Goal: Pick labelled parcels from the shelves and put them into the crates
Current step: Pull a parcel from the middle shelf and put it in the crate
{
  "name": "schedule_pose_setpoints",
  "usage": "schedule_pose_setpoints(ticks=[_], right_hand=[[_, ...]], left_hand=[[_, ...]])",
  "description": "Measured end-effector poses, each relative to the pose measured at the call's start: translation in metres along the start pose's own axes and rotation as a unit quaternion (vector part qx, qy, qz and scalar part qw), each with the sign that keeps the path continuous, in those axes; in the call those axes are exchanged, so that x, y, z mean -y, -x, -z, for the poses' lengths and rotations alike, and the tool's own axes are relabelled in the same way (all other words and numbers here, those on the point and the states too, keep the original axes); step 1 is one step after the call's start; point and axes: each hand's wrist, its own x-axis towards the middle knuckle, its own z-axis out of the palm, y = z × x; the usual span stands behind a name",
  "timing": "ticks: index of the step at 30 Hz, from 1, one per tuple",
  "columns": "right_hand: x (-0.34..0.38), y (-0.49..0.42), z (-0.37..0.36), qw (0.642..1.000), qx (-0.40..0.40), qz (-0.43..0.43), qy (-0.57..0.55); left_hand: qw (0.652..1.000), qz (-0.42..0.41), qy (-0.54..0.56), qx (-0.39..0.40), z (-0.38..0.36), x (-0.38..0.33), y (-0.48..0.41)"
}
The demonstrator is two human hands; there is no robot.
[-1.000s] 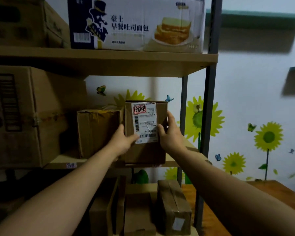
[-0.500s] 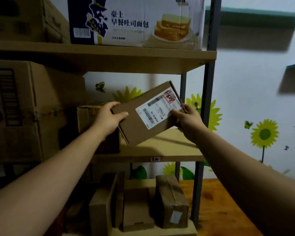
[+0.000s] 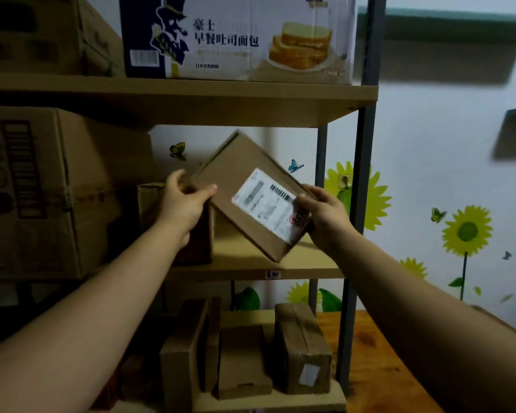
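Note:
A flat brown cardboard parcel with a white shipping label hangs tilted in the air in front of the middle shelf. My left hand grips its left corner, thumb on the front face. My right hand grips its right edge, with the fingers over the label's red-marked end. The parcel is clear of the shelf board, its lowest corner just above it. No crate is in view.
A brown box stands on the middle shelf behind my left hand, a large carton further left. A printed bread carton sits on the upper shelf. Three parcels stand on the bottom shelf. A wooden table lies to the right.
The parcel has come off the shelf and turned clockwise, so the label's red mark went from the top to the lower right. Both hands shifted their hold as it turned.

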Motion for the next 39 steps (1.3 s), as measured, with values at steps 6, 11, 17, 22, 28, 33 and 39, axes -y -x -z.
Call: schedule_pose_setpoints(ticks=[6,11,17,22,28,33,39], right_hand=[[-0.018,0.01,-0.024,1.0,0.026,0.002,-0.001],[-0.015,0.028,-0.015,0.981,0.079,0.036,0.175],[-0.022,0.07,-0.004,0.974,0.086,0.102,0.181],[-0.024,0.087,0.003,0.973,0.105,0.121,0.167],[-0.034,0.094,0.015,0.969,0.126,0.109,0.183],[-0.047,0.125,0.033,0.96,0.069,0.093,0.256],[-0.042,0.19,0.062,0.956,0.003,0.074,0.285]], left_hand=[[0.987,0.045,0.106,0.112,-0.021,0.003,0.026],[0.994,-0.032,0.067,0.074,-0.001,0.0,0.023],[0.978,-0.044,0.067,0.192,0.025,-0.001,0.043],[0.977,-0.069,0.075,0.187,0.029,0.001,0.063],[0.984,-0.063,0.073,0.152,0.027,0.011,0.088],[0.984,-0.032,0.072,0.159,0.024,0.027,0.13],[0.976,0.005,0.091,0.197,0.016,0.039,0.185]])
